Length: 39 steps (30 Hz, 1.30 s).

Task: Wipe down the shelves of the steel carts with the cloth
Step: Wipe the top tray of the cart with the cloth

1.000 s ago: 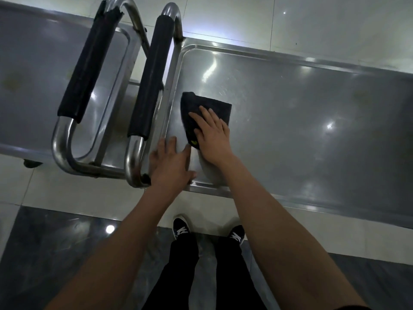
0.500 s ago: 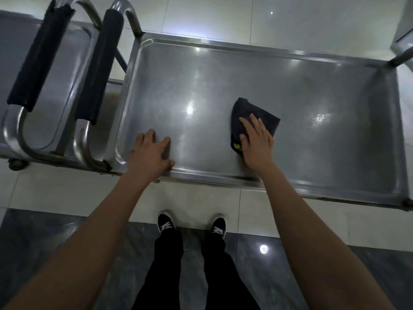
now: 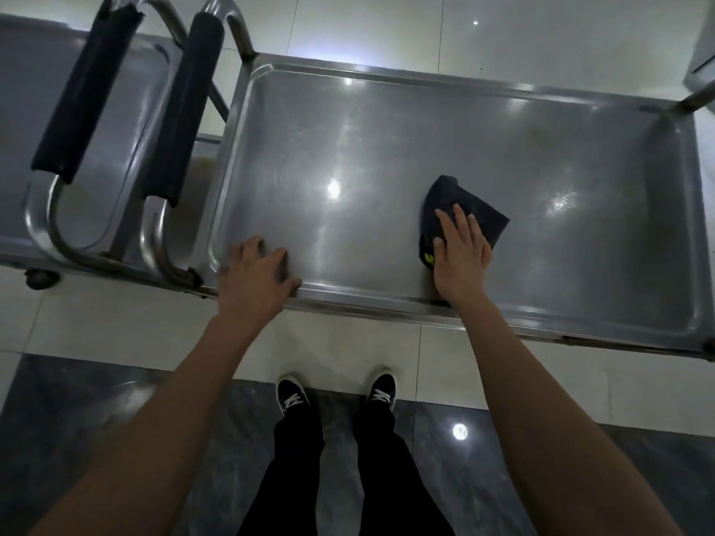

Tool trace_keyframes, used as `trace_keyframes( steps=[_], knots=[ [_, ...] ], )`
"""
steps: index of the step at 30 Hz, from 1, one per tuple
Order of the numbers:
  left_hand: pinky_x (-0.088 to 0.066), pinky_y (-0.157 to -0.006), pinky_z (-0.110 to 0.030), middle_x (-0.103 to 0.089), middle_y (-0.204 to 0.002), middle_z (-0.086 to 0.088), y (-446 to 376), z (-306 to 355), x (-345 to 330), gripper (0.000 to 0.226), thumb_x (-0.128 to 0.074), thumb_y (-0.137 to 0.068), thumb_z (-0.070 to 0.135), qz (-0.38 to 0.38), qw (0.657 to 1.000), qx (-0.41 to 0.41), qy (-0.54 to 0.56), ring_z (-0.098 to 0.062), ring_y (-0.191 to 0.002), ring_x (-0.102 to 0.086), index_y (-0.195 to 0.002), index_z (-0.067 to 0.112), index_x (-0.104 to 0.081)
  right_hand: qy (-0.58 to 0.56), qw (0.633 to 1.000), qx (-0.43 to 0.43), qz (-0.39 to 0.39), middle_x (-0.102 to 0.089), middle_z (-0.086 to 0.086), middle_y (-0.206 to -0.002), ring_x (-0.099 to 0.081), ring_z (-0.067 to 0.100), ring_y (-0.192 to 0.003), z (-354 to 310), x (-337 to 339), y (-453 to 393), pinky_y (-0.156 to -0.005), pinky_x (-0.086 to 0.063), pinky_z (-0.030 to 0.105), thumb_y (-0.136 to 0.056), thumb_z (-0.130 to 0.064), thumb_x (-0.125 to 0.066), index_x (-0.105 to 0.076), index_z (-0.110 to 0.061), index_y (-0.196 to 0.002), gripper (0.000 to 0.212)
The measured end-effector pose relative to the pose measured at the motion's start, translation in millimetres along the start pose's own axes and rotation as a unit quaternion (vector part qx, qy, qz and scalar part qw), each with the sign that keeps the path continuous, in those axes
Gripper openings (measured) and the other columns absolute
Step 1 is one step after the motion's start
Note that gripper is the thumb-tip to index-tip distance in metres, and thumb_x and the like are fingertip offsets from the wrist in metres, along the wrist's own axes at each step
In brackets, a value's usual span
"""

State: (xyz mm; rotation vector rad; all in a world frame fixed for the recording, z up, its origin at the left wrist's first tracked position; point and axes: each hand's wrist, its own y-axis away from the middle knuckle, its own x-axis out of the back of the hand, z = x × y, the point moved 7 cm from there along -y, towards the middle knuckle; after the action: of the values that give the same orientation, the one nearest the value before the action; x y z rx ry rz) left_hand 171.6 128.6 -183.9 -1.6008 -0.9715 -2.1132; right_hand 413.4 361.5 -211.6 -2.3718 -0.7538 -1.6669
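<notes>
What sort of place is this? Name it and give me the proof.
Probably a commercial kitchen or an institution's service area: steel carts with padded push handles, a glossy tiled floor, and a hand pressing a cloth on the shelf.

Bare steel shelf (image 3: pixel 387 148) lies open between the hands, beyond them and to the right of the right hand (image 3: pixel 460 257), bounded by its raised rim, while two padded handles (image 3: pixel 182 110) block passage left of the left hand (image 3: pixel 253 280).

Your right hand (image 3: pixel 462 251) presses a folded dark cloth (image 3: pixel 456 205) flat on the shiny steel cart shelf (image 3: pixel 348 148); your left hand (image 3: pixel 253 278) rests on its near rim.
</notes>
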Motion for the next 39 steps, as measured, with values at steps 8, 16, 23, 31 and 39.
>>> trace_keyframes(
  steps=[8,16,23,31,39],
  knots=[
    [-0.040,-0.103,-0.055,-0.044,-0.142,-0.007,10,-32,0,0.040,-0.063,-0.090,0.054,0.019,0.999,-0.019,0.020,-0.035,-0.135,-0.034,-0.117,0.025,-0.062,-0.007,0.998,0.057,-0.014,-0.013,-0.007,-0.167,-0.004,0.017,-0.154,-100,-47,12,-0.122,-0.006,0.043,-0.106,-0.025,-0.036,-0.030,-0.033,-0.155,0.050],
    [-0.051,-0.094,-0.052,-0.056,-0.123,-0.016,26,-60,-2,0.024,-0.067,-0.093,0.024,0.079,0.992,-0.069,0.071,-0.033,-0.123,-0.046,-0.109,0.007,-0.071,-0.022,0.991,0.124,-0.040,-0.015,-0.007,-0.167,-0.004,0.017,-0.154,-210,-100,22,-0.121,-0.003,0.044,-0.105,-0.026,-0.039,-0.032,-0.035,-0.153,0.049],
    [-0.057,-0.073,-0.040,-0.054,-0.115,-0.013,38,-71,-5,0.021,-0.071,-0.088,0.018,0.088,0.988,-0.082,0.102,-0.028,-0.115,-0.052,-0.106,0.006,-0.070,-0.051,0.970,0.215,-0.101,-0.017,-0.010,-0.166,-0.002,0.016,-0.154,-290,-135,32,-0.121,0.001,0.041,-0.104,-0.030,-0.039,-0.034,-0.039,-0.152,0.048],
    [-0.055,-0.069,-0.042,-0.054,-0.110,-0.009,38,-69,-1,0.019,-0.061,-0.092,0.013,0.072,0.991,-0.067,0.088,-0.025,-0.105,-0.054,-0.108,0.007,-0.069,-0.064,0.956,0.263,-0.109,-0.022,-0.012,-0.165,-0.008,0.013,-0.154,-275,-128,37,-0.122,-0.003,0.036,-0.105,-0.027,-0.040,-0.038,-0.038,-0.150,0.047],
    [-0.051,-0.077,-0.041,-0.056,-0.113,-0.011,42,-54,2,0.027,-0.051,-0.095,0.025,0.053,0.998,-0.038,-0.025,-0.027,-0.094,-0.060,-0.111,0.009,-0.066,-0.069,0.971,0.214,-0.078,-0.020,-0.008,-0.165,-0.009,0.013,-0.154,-188,-90,49,-0.121,-0.003,0.035,-0.105,-0.025,-0.042,-0.037,-0.036,-0.151,0.048]
  ],
)
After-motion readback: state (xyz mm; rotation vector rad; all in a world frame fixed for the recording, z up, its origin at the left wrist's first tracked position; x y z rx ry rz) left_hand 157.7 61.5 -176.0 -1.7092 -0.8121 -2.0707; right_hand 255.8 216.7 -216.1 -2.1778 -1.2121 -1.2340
